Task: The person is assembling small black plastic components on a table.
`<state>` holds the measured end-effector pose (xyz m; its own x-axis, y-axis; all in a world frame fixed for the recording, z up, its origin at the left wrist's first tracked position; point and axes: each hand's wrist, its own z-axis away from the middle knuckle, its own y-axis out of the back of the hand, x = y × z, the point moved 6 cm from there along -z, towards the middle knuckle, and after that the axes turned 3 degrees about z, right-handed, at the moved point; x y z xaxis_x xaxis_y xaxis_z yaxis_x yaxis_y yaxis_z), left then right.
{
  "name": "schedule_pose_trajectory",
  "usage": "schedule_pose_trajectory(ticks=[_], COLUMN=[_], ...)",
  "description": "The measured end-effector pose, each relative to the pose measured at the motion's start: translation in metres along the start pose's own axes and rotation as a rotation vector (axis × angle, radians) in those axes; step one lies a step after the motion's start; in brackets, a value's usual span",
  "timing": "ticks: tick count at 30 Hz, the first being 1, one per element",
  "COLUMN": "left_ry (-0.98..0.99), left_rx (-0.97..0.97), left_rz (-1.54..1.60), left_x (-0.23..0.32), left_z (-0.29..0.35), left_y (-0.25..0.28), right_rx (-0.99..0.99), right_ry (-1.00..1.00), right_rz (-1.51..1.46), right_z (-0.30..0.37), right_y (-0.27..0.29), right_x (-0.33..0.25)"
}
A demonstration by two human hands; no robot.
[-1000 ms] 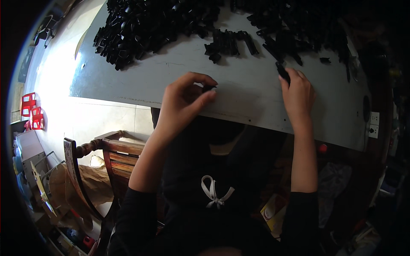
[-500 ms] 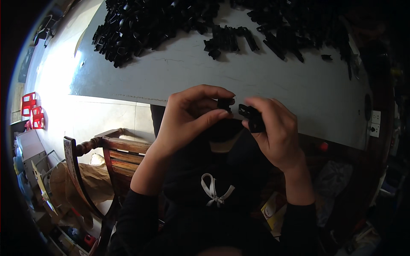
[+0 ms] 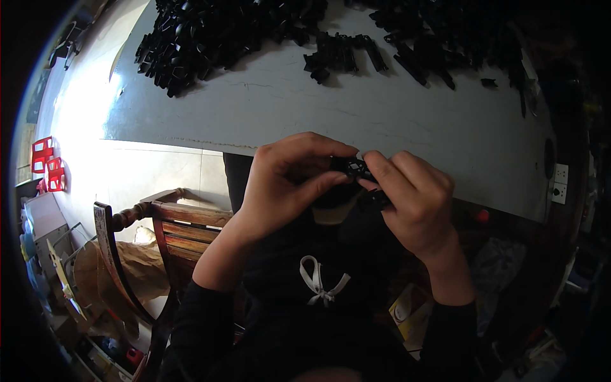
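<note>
My left hand [image 3: 280,175] pinches a small black plastic part [image 3: 340,164] between thumb and fingertips. Against it sits a black plastic piece with cut-out openings [image 3: 358,168], gripped by my right hand [image 3: 417,194]. The two pieces meet in front of my body, just off the table's near edge; the fingers hide how they join. A further dark end of black plastic [image 3: 373,200] shows under my right fingers, and whether it belongs to the same piece I cannot tell.
On the grey table [image 3: 254,114] lie a big heap of black plastic parts [image 3: 197,44], a small group of parts [image 3: 337,54] and another heap [image 3: 433,38] at the far right. A wooden chair [image 3: 191,216] stands at left, with red stools [image 3: 48,164] beyond.
The gap between the two black pieces has closed. My right hand has turned, its fingers now curled over the piece and touching the left hand's part.
</note>
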<state>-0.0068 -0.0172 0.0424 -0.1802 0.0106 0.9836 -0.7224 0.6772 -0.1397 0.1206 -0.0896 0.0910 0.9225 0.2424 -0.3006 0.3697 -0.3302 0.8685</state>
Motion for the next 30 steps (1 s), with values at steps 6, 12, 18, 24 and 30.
schedule_pose_trajectory(ticks=[6,12,18,24,30], left_ry=[0.076,-0.161,-0.123,-0.085,-0.143], left_rx=[-0.032,-0.082,0.067,0.037,-0.113], left_rz=[0.152,-0.157,0.067,-0.075,-0.176], left_x=[-0.006,0.007,0.0,0.005,0.008], left_z=[0.004,0.007,0.007,0.006,0.006], left_y=[0.003,0.002,0.002,-0.001,-0.005], right_rx=[-0.059,-0.055,0.01,0.052,-0.078], right_ry=[-0.012,-0.009,0.065,0.021,0.066], right_rz=[-0.19,-0.151,-0.071,0.026,-0.163], right_z=[0.001,0.004,0.006,0.007,0.007], right_y=[-0.002,0.002,-0.001,0.005,0.002], right_x=[0.004,-0.004,-0.009,-0.007,-0.006])
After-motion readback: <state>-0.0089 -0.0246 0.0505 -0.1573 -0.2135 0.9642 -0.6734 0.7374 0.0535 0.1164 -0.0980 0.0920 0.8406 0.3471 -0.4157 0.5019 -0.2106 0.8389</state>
